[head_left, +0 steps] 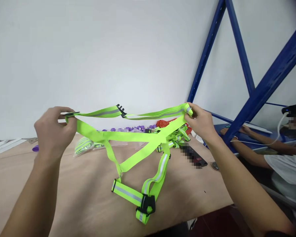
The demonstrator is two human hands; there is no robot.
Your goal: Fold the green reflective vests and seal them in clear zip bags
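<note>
A neon-green reflective harness point(135, 136) with grey stripes hangs stretched between my hands above the table. My left hand point(56, 126) pinches its left end, where a flat black fitting shows beside the fingers. The opposite end is gripped by my right hand point(199, 120), thumb and fingers closed on the folded strap. Along the upper strap, a black slotted piece point(121, 111) sits near the middle. Lower straps dangle in a loop, with a black buckle point(147, 204) fastened at the bottom and a black slider point(113, 185) to its left.
On the brown table point(88, 197) lie a bagged green bundle point(82, 147), purple pieces point(138, 127), more green straps point(179, 136), red plastic point(162, 123) and a phone point(194, 156). Blue metal posts point(266, 75) rise at right. Another person point(286, 164) sits at a blue table there.
</note>
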